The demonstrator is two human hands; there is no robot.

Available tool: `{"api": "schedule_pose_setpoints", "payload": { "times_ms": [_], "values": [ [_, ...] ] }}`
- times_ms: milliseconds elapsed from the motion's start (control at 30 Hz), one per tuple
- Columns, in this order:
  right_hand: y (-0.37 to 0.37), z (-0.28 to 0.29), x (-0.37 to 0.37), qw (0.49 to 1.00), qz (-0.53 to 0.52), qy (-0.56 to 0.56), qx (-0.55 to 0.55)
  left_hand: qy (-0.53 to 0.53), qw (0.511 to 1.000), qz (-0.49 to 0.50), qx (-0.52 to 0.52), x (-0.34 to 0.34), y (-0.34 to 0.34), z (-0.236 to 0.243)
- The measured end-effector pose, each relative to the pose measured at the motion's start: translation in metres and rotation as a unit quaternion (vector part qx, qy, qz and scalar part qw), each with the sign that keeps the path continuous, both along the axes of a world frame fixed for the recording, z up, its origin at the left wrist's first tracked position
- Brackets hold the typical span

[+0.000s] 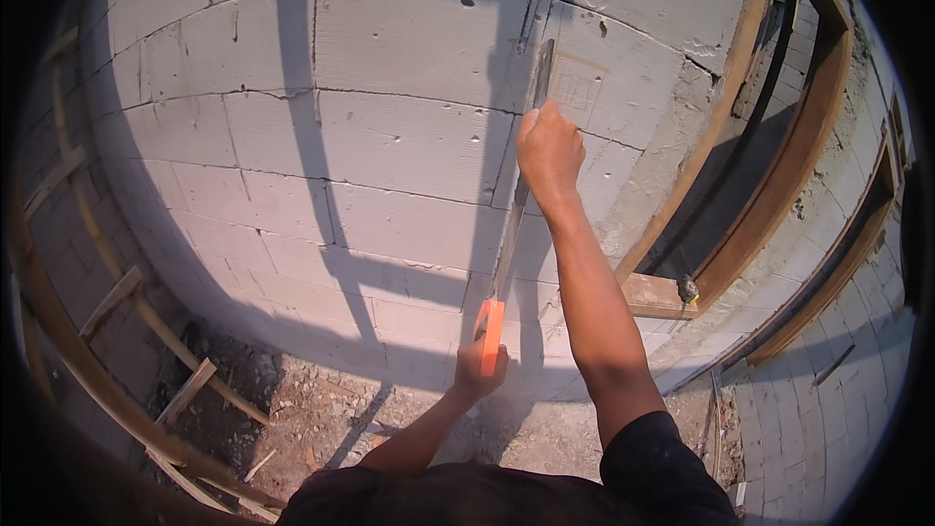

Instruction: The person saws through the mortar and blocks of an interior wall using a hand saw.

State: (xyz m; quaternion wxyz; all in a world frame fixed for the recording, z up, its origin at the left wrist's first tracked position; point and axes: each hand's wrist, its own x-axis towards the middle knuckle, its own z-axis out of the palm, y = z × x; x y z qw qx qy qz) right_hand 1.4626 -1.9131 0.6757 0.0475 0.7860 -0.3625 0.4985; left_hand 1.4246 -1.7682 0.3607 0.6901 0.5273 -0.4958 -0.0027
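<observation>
I face a wall of pale grey blocks [390, 146]. A long, narrow grey metal tool [511, 234] with an orange handle [492, 331] stands nearly upright against a vertical joint in the wall. My right hand [548, 148], arm stretched up, grips the tool's upper part; its tip pokes out above my fist. My left hand [480, 370] holds the orange handle low down, near the wall's foot. Whether the tool is a saw or a straightedge is unclear.
A wooden door frame [779, 185] stands in the opening to the right, with a short board [653, 294] and a small dark object [688, 288] at its base. Curved-looking timber props [127, 302] lean at left. Rubble and wood scraps [292, 409] cover the ground.
</observation>
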Motion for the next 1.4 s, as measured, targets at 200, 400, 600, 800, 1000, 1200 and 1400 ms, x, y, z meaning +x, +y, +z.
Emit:
{"api": "schedule_pose_setpoints", "payload": {
  "times_ms": [200, 400, 600, 800, 1000, 1200, 1400],
  "values": [
    [0.019, 0.062, 0.003, 0.998, 0.044, -0.021, -0.045, -0.004, 0.999, 0.014, -0.031, 0.011, -0.003, 0.061],
    [-0.001, 0.058, 0.033, 0.996, 0.025, -0.065, -0.056, 0.004, 0.998, 0.019, -0.061, 0.033, -0.017, 0.063],
    [0.015, -0.007, 0.013, 1.0, 0.024, -0.004, 0.015, -0.024, 1.0, 0.005, -0.007, 0.004, 0.013, 0.005],
    [0.03, 0.11, -0.008, 0.992, 0.032, -0.069, -0.096, -0.044, 0.994, 0.006, -0.096, 0.016, -0.004, 0.1],
    [-0.002, 0.263, -0.003, 0.989, -0.024, -0.079, -0.119, -0.051, 0.984, -0.035, -0.165, 0.035, -0.061, 0.241],
    [-0.007, 0.291, 0.013, 0.988, -0.019, -0.075, -0.137, -0.042, 0.98, -0.025, -0.191, 0.047, -0.076, 0.277],
    [-0.014, 0.254, 0.029, 0.988, -0.028, -0.094, -0.119, -0.067, 0.978, -0.014, -0.197, 0.066, -0.079, 0.243]
  ]
}}
